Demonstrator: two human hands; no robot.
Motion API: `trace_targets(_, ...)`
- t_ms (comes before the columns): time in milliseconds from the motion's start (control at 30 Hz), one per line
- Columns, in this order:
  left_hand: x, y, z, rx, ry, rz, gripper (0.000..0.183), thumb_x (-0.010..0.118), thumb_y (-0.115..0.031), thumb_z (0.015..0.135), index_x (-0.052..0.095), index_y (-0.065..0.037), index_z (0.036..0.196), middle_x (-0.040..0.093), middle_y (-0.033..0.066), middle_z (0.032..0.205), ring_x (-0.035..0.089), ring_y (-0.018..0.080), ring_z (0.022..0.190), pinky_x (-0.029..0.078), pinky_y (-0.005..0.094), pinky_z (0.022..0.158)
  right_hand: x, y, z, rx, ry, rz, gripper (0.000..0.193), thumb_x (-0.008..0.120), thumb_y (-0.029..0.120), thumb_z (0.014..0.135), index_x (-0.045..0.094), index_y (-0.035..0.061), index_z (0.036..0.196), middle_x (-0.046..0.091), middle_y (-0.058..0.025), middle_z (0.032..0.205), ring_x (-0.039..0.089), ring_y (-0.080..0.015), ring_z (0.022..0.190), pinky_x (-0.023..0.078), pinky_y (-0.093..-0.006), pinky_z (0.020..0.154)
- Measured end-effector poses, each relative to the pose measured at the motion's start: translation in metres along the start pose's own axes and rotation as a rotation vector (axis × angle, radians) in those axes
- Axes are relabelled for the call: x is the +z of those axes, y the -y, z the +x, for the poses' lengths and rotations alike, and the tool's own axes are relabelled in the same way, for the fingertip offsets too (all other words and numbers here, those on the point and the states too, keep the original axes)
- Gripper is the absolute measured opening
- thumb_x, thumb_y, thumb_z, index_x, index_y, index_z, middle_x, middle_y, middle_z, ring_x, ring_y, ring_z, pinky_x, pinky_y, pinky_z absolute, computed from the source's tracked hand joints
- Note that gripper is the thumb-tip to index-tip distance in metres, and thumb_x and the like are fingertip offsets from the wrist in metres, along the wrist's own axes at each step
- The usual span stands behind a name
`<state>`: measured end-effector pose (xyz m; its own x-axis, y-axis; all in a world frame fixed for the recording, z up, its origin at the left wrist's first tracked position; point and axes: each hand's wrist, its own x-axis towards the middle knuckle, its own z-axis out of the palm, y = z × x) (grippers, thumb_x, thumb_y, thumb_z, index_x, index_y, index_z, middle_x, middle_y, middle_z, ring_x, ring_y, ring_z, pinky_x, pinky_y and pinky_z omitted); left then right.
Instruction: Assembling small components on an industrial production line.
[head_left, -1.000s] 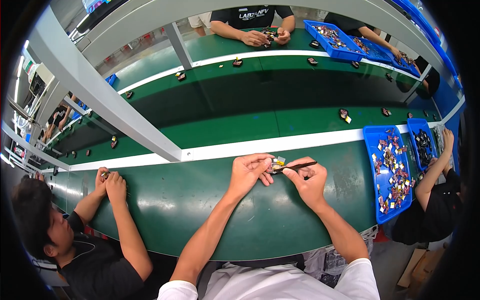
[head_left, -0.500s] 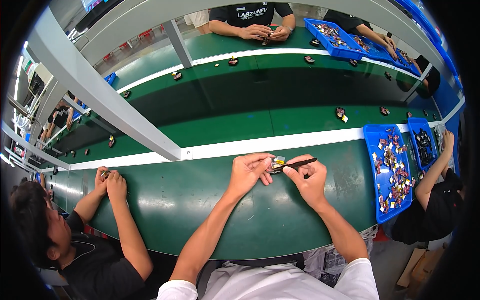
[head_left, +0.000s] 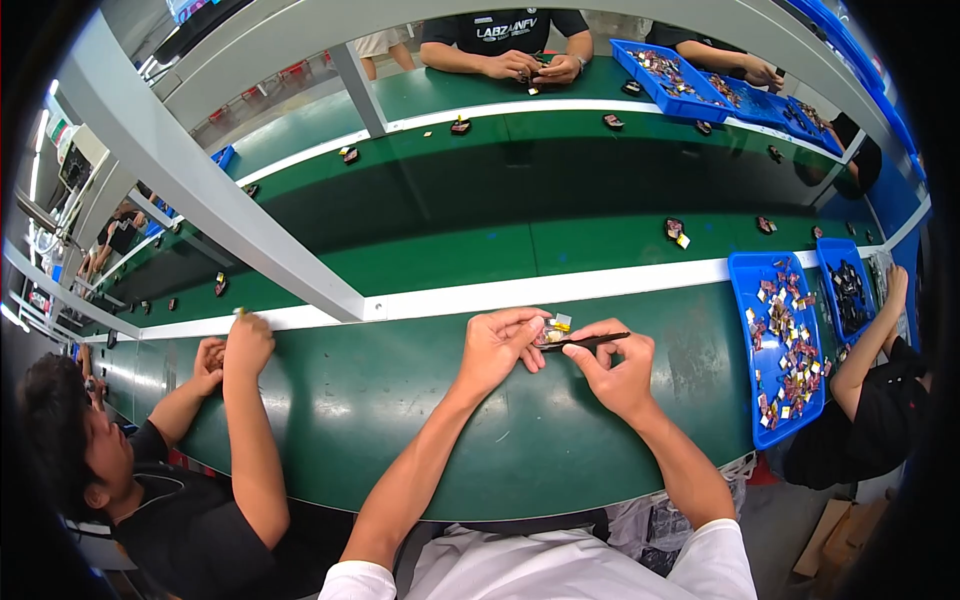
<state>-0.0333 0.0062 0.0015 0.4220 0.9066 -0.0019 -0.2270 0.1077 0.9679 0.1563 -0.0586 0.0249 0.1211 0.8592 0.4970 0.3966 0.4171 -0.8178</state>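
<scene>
In the middle, above the green worktop (head_left: 430, 440), my left hand (head_left: 494, 345) pinches a small electronic assembly (head_left: 553, 330). Dark, clear, white and yellow bits of it show past the fingertips; the fingers cover the rest. My right hand (head_left: 622, 372) is closed round a slim black tool (head_left: 598, 341) that looks like tweezers. Its tip points left and meets the near side of the assembly, though the exact contact is too small to make out. Both my forearms come up from the lower edge.
A blue tray (head_left: 740, 345) of small circuit parts stands right of my hands, with a second blue tray (head_left: 826, 250) of black parts behind. Beyond a white rail (head_left: 560, 285), a green conveyor belt (head_left: 450, 258) carries spaced assemblies. Co-workers sit left, right and opposite; a grey post (head_left: 220, 190) slants at left.
The black tool has tilted flatter in my right hand; my left hand has hardly moved. Belt pieces have shifted slightly left. The left co-worker's one hand has moved toward the rail with a small piece.
</scene>
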Motion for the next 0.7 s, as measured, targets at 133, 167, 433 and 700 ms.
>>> trace_targets(133, -0.001, 0.003, 0.002, -0.001, 0.003, -0.007, 0.025, 0.064, -0.01, 0.101, 0.069, 0.011, 0.114, 0.069, 0.0115, 0.08, 0.069, 0.0177, 0.059, 0.055, 0.0268, 0.05, 0.0, -0.001, 0.002, -0.101, -0.005, -0.032, 0.013, 0.084, 0.002, 0.078, 0.076, 0.0007, 0.089, 0.062, -0.0005, 0.062, 0.038, -0.0036, 0.041, 0.027, -0.0246, 0.042)
trace_targets(167, -0.001, 0.003, 0.003, 0.001, 0.004, -0.007, 0.025, 0.064, -0.01, 0.101, 0.069, 0.011, 0.114, 0.069, 0.0115, 0.08, 0.069, 0.0177, 0.059, 0.055, 0.0268, 0.05, 0.0, -0.003, 0.001, -0.099, -0.001, -0.041, 0.013, 0.084, 0.002, 0.078, 0.076, 0.0018, 0.089, 0.058, 0.0003, 0.058, 0.038, -0.0038, 0.041, 0.027, -0.0246, 0.042)
trace_targets(433, 0.004, -0.003, -0.001, -0.007, 0.023, 0.026, 0.027, 0.068, -0.008, 0.097, 0.069, 0.009, 0.118, 0.072, 0.0111, 0.082, 0.067, 0.0132, 0.061, 0.053, 0.025, 0.049, 0.002, 0.0, -0.002, -0.16, -0.012, -0.104, 0.014, 0.083, 0.003, 0.076, 0.077, 0.0072, 0.088, 0.054, 0.0016, 0.052, 0.036, -0.007, 0.039, 0.03, -0.0258, 0.043)
trace_targets(700, 0.006, -0.006, -0.005, -0.029, -0.025, 0.098, 0.026, 0.072, -0.004, 0.093, 0.069, 0.007, 0.116, 0.073, 0.0091, 0.08, 0.066, 0.0101, 0.062, 0.051, 0.024, 0.049, 0.005, 0.006, -0.001, -0.257, -0.001, -0.145, 0.014, 0.082, 0.002, 0.076, 0.075, 0.0084, 0.086, 0.074, -0.001, 0.074, 0.044, -0.01, 0.041, 0.037, -0.0265, 0.045)
